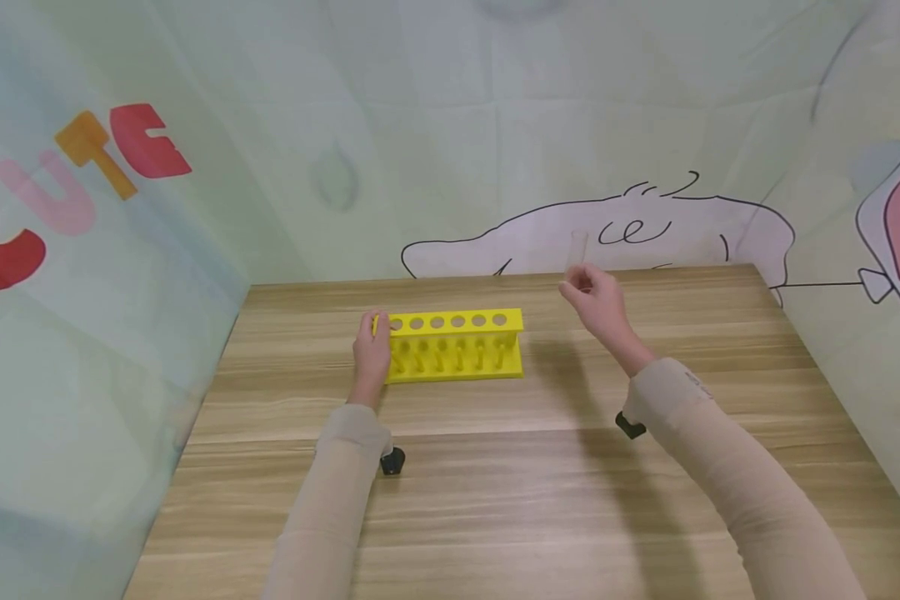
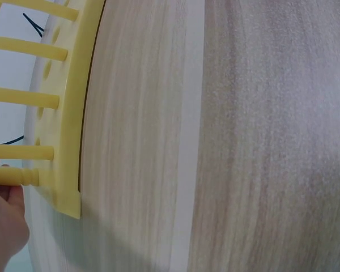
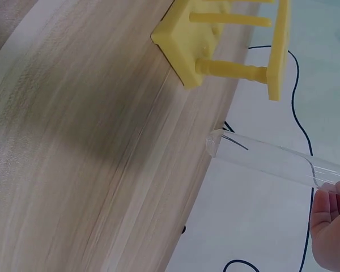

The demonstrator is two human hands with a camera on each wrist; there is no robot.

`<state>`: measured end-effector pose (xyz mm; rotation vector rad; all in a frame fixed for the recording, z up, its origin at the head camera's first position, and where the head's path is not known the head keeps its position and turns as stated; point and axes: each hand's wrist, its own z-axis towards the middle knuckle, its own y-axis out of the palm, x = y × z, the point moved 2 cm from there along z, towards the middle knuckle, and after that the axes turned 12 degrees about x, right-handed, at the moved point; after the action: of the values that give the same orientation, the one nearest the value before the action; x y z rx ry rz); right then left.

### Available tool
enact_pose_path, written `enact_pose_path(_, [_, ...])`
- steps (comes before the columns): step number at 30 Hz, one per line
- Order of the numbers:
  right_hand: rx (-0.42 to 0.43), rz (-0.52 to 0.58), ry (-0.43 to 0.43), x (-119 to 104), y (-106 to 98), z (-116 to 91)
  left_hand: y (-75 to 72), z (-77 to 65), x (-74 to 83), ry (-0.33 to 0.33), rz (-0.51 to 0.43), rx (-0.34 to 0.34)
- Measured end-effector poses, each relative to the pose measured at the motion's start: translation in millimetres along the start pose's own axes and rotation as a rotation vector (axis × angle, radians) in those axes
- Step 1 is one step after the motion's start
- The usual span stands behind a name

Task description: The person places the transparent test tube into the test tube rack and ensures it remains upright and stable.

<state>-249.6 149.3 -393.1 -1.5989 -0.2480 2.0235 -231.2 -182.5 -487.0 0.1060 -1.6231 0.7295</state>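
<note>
A yellow test tube rack [image 1: 450,380] stands on the wooden table, a row of round holes along its top plate and a row of pegs below. My left hand [image 1: 372,348] grips the rack's left end; in the left wrist view its fingers [image 2: 15,195] lie behind the end post. Up to the right of the rack, my right hand [image 1: 600,300] pinches a clear glass test tube [image 3: 266,156] between thumb and fingers. That tube is held above the table, apart from the rack, and looks empty. The rack's holes hold no tubes.
The wood-grained table [image 1: 480,500] ends at a printed cloth backdrop [image 1: 420,150] behind and at both sides. Black wrist devices [image 1: 393,462] hang below both sleeves. The right arm casts a shadow on the table.
</note>
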Motion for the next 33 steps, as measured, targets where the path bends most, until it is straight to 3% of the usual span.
enact_pose_path(22, [0.033, 0.002, -0.016, -11.8, 0.3, 5.8, 0.6, -0.9, 0.8, 0.0, 0.008, 0.004])
enact_pose_path(33, [0.006, -0.005, -0.034, -19.2, -0.9, 8.9, 0.8, 0.7, -0.6, -0.007, 0.006, 0.004])
